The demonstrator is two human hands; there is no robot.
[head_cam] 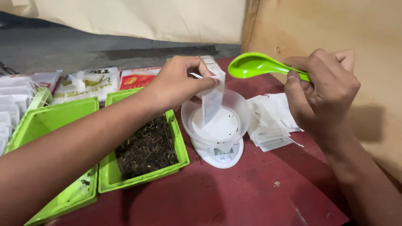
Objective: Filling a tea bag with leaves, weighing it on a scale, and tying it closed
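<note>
My left hand (178,81) pinches the top edge of a small white filter bag (212,102) between thumb and fingers. The bag hangs upright, its long axis running top to bottom, its lower end pointing down into the clear plastic bowl (240,109) that sits on a small white scale (220,154). My right hand (322,90) is closed around the handle of a green spoon (255,65). The spoon lies nearly level, its long axis running left to right, its bowl pointing left toward the bag and held above the plastic bowl's rim, just beside my left fingers.

Left of the scale stands a green tray (180,146) holding dark dried leaves, and beside that a second green tray (50,121). A pile of flat white bags (270,123) lies to the right of the scale, under my right hand. Printed packets (90,83) rest behind the trays. All of this sits on a dark red table (234,196). Behind it is a grey floor, a pale cloth, and a brown board wall on the right.
</note>
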